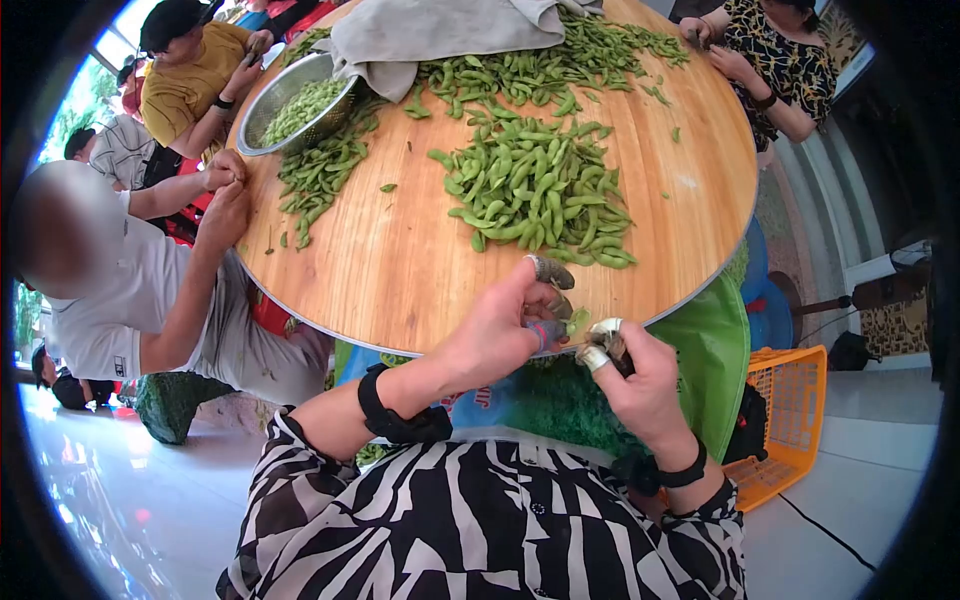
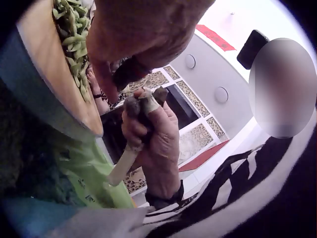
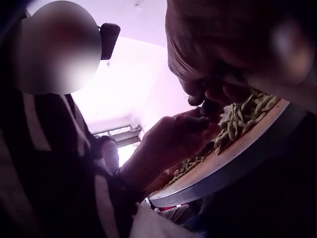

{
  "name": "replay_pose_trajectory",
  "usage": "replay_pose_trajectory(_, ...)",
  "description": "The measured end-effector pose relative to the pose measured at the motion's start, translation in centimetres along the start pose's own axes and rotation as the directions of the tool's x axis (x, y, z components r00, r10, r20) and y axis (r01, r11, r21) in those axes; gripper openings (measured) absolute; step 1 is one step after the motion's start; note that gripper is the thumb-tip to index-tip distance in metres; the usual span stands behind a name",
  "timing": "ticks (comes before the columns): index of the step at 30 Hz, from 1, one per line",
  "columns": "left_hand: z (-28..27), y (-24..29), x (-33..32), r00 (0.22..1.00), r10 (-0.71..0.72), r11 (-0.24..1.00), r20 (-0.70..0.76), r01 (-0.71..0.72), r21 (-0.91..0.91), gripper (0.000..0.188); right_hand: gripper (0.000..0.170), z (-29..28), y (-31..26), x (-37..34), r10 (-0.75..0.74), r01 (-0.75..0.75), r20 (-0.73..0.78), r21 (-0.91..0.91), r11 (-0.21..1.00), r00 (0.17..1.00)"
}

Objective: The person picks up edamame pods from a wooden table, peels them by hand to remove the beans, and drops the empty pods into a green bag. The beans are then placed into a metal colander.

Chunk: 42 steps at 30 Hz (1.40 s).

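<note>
Just past the near table edge, my left hand (image 1: 505, 325) pinches a small light-green edamame pod (image 1: 578, 321) at the tip of its wrapped thumb. Grey wrapping covers its fingertips. My right hand (image 1: 642, 385) faces it, fingers curled, its white-taped fingertips right beside the pod. In the left wrist view the right hand (image 2: 153, 134) shows curled fingers with dark and white wraps; I cannot tell whether they grip anything. Beyond both hands lies a heap of edamame pods (image 1: 540, 190). The right wrist view is dark, and the pod is hidden there.
The round wooden table (image 1: 350, 260) also bears a metal colander (image 1: 258, 125) of shelled beans, more pods and a grey cloth (image 1: 430, 45). A green bag (image 1: 715, 340) hangs below the edge, near an orange crate (image 1: 800, 400). Other people sit around the table.
</note>
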<state>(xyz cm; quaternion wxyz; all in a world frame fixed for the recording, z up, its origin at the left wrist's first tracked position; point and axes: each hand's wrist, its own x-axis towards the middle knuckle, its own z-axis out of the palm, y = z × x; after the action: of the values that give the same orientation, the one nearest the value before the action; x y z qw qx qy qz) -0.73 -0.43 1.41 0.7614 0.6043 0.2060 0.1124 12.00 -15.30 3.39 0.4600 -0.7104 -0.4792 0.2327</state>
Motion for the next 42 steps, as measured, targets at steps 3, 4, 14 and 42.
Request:
replay_pose_trajectory(3, 0.5, 0.1, -0.3, 1.000, -0.023, 1.000, -0.021, 0.022, -0.019, 0.042, 0.022, 0.4, 0.5, 0.2, -0.144, 0.142, -0.021, -0.083, 0.986, 0.989)
replay_pose_trajectory(4, 0.5, 0.1, -0.3, 0.999, -0.024, 0.999, -0.028, 0.024, -0.022, 0.041, 0.022, 0.4, 0.5, 0.2, -0.143, 0.141, -0.020, -0.081, 0.987, 0.989)
replay_pose_trajectory(14, 0.4, 0.3, -0.7, 0.984, -0.180, 0.943, 0.011, 0.175, -0.284, 0.042, 0.023, 0.2, 1.6, 0.0, -0.110, 0.104, 0.071, 0.076, 0.992, 0.991)
replay_pose_trajectory(42, -2.8, -3.8, -6.6, 0.968, -0.013, 0.795, 0.251, -0.142, 0.589, 0.036, 0.017, 1.1, 4.0, -2.0, -0.118, 0.192, 0.524, -0.087, 0.978, 0.843)
